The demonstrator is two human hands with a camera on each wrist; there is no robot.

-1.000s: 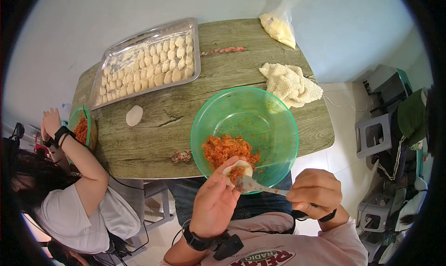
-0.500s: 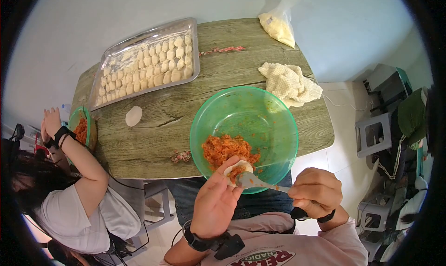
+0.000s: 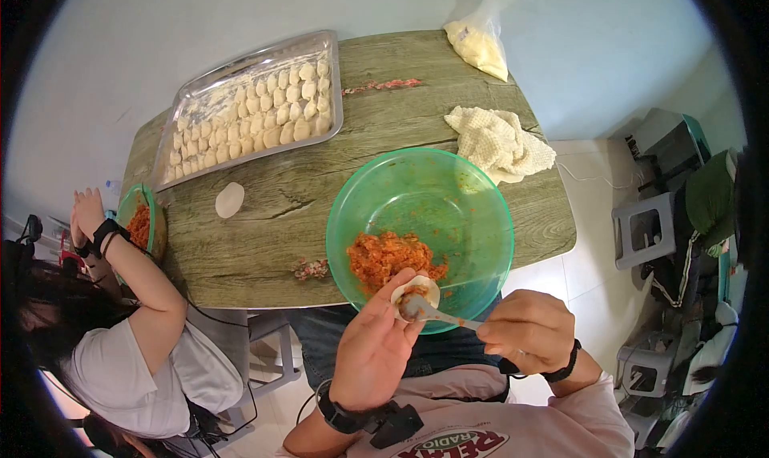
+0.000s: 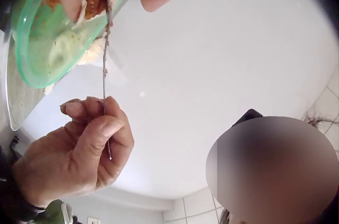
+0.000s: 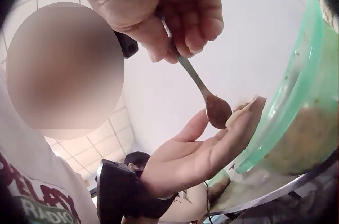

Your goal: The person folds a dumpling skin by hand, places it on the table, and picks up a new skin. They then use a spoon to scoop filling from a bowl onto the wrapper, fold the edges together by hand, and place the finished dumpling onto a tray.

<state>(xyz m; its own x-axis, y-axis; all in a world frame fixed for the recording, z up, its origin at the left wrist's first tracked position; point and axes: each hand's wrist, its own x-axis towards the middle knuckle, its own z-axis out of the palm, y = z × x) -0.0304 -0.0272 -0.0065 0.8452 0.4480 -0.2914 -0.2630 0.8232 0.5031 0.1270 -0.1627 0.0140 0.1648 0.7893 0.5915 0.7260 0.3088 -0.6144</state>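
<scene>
My left hand (image 3: 372,342) lies palm up at the near rim of the large green bowl (image 3: 432,178), a round dough wrapper (image 3: 432,292) resting on its fairly straight fingers. Its thumb is raised away from the wrapper in the right wrist view. Reddish filling (image 4: 96,2) sits on the wrapper. Between thumb and fingers, my right hand (image 3: 529,330) pinches the handle of a metal spoon (image 5: 218,110). The spoon's bowl touches the filling. More orange-red filling (image 3: 388,258) is heaped in the near left part of the green bowl.
A metal tray (image 3: 338,98) with rows of dumplings stands at the back left. One loose wrapper (image 3: 230,200) lies on the wooden table (image 3: 264,250). Behind the bowl are a cream cloth (image 3: 497,142) and a plastic bag (image 3: 478,48). Another person (image 3: 128,362) sits left beside a smaller bowl (image 3: 160,226).
My right hand has moved slightly left with the spoon, whose bowl has tipped over the wrapper. The wrapper has shifted slightly right on my left hand.
</scene>
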